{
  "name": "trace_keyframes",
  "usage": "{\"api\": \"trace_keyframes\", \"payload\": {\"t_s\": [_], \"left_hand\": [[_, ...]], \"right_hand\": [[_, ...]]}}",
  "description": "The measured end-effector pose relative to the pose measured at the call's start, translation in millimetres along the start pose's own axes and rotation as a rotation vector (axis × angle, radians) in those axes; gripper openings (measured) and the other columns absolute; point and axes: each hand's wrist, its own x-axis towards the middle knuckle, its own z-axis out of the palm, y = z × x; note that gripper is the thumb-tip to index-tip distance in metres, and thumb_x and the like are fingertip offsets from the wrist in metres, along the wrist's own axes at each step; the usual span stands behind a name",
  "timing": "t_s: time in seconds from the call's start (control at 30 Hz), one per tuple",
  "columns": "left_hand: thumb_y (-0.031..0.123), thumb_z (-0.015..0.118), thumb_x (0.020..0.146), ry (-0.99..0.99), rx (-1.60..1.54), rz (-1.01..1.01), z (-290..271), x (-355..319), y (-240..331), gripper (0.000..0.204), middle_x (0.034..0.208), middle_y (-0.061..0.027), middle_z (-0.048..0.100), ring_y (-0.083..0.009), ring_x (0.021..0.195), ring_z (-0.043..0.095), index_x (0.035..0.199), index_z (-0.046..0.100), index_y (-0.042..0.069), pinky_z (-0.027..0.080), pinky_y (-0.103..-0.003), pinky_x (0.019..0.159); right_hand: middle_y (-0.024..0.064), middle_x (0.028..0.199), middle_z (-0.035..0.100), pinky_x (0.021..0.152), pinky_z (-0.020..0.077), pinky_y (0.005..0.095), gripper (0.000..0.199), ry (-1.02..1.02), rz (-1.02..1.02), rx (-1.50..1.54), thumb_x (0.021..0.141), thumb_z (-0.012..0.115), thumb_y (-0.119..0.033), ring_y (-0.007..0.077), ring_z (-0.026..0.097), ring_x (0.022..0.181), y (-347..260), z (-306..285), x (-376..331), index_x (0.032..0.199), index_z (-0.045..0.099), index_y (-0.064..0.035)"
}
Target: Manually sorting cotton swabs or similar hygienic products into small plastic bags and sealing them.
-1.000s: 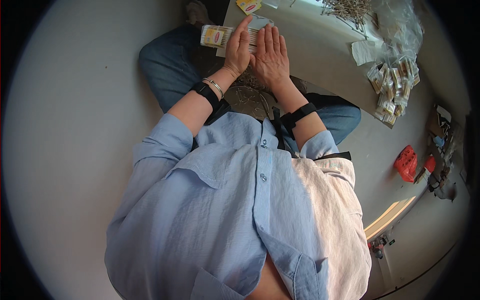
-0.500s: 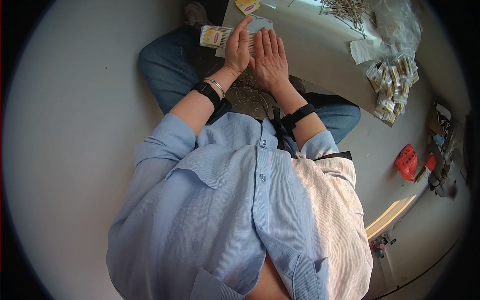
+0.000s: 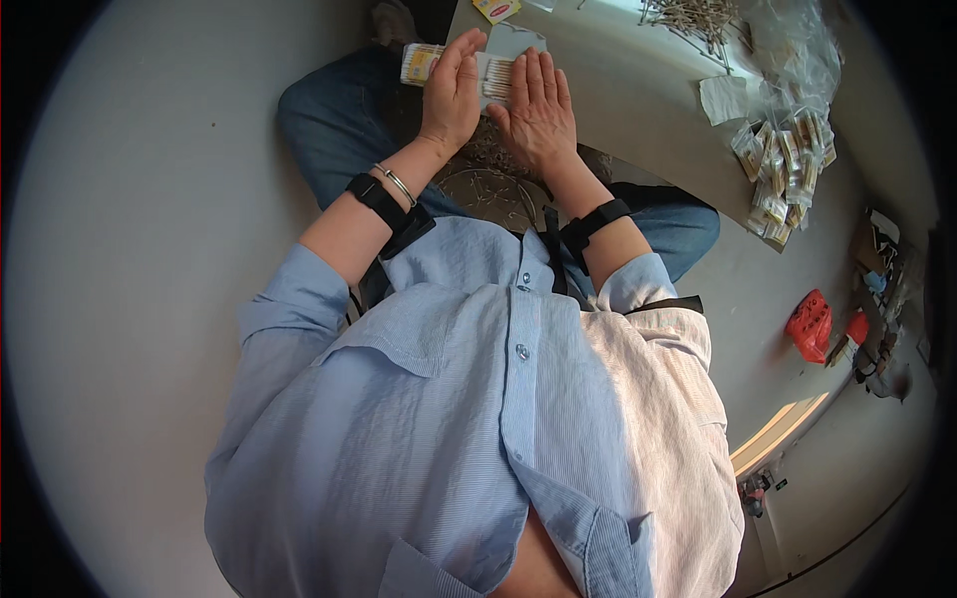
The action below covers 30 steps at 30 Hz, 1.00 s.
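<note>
Two flat hands meet over a small packet of thin sticks point(image 3: 493, 78) at the near edge of the table point(image 3: 638, 110). The left hand point(image 3: 454, 92) stands on edge with its fingers straight, pressed against the packet's left part; the right hand point(image 3: 538, 108) lies palm down with fingers spread on its right part, so neither hand is clenched and the packet sits squeezed between them. Most of the packet is hidden by the hands; only its pale end at the left and a striped strip between the thumbs show. Further right on the table lie a loose heap of sticks point(image 3: 698, 18), a crumpled clear plastic bag point(image 3: 797, 55) and a pile of filled packets point(image 3: 783, 174). A red bag point(image 3: 809, 324) lies on the floor, well apart.
</note>
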Motion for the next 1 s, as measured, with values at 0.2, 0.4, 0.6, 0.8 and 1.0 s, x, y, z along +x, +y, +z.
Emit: {"api": "trace_keyframes", "payload": {"t_s": [0.2, 0.4, 0.6, 0.8, 1.0], "left_hand": [[0.009, 0.048, 0.091, -0.458, 0.753, -0.167, -25, -14, 19, 0.027, 0.099, -0.0183, 0.064, -0.0337, 0.097, 0.061, 0.116, 0.058, 0.003, 0.048, -0.036, 0.087], [-0.002, 0.048, 0.078, -0.725, 0.975, -0.059, -6, -41, 32, 0.064, 0.118, -0.0224, 0.05, -0.0362, 0.105, 0.055, 0.138, 0.026, -0.003, 0.047, -0.04, 0.087], [0.001, 0.048, 0.08, -0.718, 1.044, -0.089, -3, -32, 28, 0.06, 0.112, -0.024, 0.053, -0.0376, 0.098, 0.058, 0.136, 0.028, -0.004, 0.049, -0.042, 0.084], [0.004, 0.049, 0.081, -0.665, 1.039, 0.007, -2, -35, 20, 0.055, 0.108, -0.0243, 0.055, -0.0381, 0.095, 0.059, 0.133, 0.03, -0.004, 0.049, -0.043, 0.082], [0.007, 0.047, 0.084, -0.662, 1.071, -0.02, 3, -32, 28, 0.043, 0.107, -0.0239, 0.056, -0.0368, 0.096, 0.06, 0.124, 0.035, -0.005, 0.05, -0.041, 0.082]], "right_hand": [[0.0205, 0.15, 0.016, 0.114, 0.008, 0.0418, 0.085, 0.009, -0.036, 0.107, 0.085, 0.048, -0.051, 0.0327, 0.01, 0.141, 1, -5, -1, 0.143, 0.016, 0.0037], [0.0215, 0.15, 0.016, 0.114, 0.0087, 0.0426, 0.082, 0.014, -0.041, 0.05, 0.084, 0.049, -0.043, 0.0336, 0.011, 0.141, 4, -1, -1, 0.142, 0.016, 0.0045], [0.0214, 0.15, 0.016, 0.114, 0.009, 0.043, 0.08, 0.003, -0.032, 0.034, 0.085, 0.048, -0.041, 0.0339, 0.012, 0.141, 3, 1, 0, 0.142, 0.016, 0.0046], [0.0213, 0.15, 0.017, 0.114, 0.008, 0.0429, 0.076, 0.019, -0.039, 0.035, 0.087, 0.044, -0.039, 0.034, 0.011, 0.141, 3, 2, -1, 0.142, 0.016, 0.0046], [0.0213, 0.15, 0.017, 0.114, 0.0082, 0.0429, 0.074, 0.005, -0.017, 0.028, 0.088, 0.043, -0.038, 0.0339, 0.011, 0.141, 3, 2, 0, 0.142, 0.017, 0.0043]]}}
